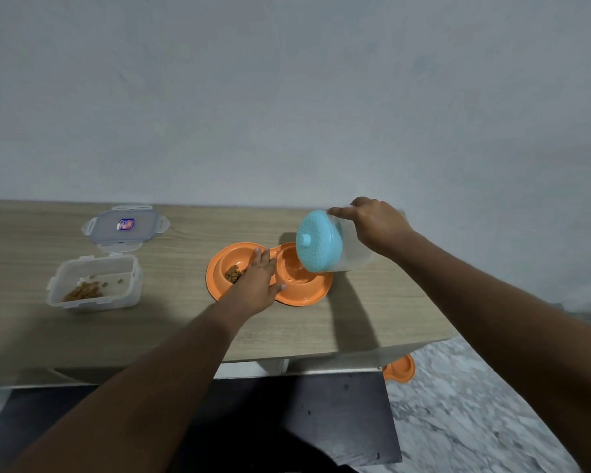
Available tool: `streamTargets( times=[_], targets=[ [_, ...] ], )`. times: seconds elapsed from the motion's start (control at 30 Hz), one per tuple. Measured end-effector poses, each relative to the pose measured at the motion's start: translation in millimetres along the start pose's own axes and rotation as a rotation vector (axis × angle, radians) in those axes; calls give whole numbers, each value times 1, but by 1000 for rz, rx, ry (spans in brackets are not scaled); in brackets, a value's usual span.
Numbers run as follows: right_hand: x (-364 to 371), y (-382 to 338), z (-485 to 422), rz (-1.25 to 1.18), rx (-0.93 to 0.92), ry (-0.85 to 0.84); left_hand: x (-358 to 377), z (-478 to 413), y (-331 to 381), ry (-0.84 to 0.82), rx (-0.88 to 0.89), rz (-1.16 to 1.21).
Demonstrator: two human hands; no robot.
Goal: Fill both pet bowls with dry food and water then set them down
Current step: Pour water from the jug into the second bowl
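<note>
An orange double pet bowl [318,291] sits on the wooden table [185,322]. Its left cup holds brown dry food [233,274]; its right cup [296,273] looks wet. My left hand [258,285] lies flat across the bowl's middle, fingers straight. My right hand [376,227] grips a clear jug with a light blue lid [318,242], tipped sideways over the right cup. A second orange bowl [400,368] peeks out on the floor under the table's right end.
A clear food box [94,285] with some kibble stands open at the left, its lid [125,228] lying behind it. A grey wall runs along the table's back. The table's right edge drops to a marbled floor [475,404].
</note>
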State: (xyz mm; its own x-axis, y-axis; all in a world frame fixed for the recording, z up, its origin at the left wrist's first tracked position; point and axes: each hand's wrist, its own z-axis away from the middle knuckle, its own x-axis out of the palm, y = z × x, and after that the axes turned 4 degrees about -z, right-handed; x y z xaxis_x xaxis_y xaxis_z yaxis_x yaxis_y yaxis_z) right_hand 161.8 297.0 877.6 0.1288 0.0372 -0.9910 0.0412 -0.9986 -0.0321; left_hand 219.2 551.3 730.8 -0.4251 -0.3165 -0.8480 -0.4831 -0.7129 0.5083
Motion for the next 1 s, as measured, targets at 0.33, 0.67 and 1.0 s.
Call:
streamTargets(
  times=[0.33, 0.67, 1.0],
  targets=[
    [-19, -6, -7, 69, -61, -28, -2, 1, 4, 1, -11, -15],
    [-29, -11, -11, 121, -115, -46, -1, 0, 2, -12, -4, -22],
    [-34, -16, -11, 155, -141, -54, -3, 2, 5, -4, -9, -26]
  ],
)
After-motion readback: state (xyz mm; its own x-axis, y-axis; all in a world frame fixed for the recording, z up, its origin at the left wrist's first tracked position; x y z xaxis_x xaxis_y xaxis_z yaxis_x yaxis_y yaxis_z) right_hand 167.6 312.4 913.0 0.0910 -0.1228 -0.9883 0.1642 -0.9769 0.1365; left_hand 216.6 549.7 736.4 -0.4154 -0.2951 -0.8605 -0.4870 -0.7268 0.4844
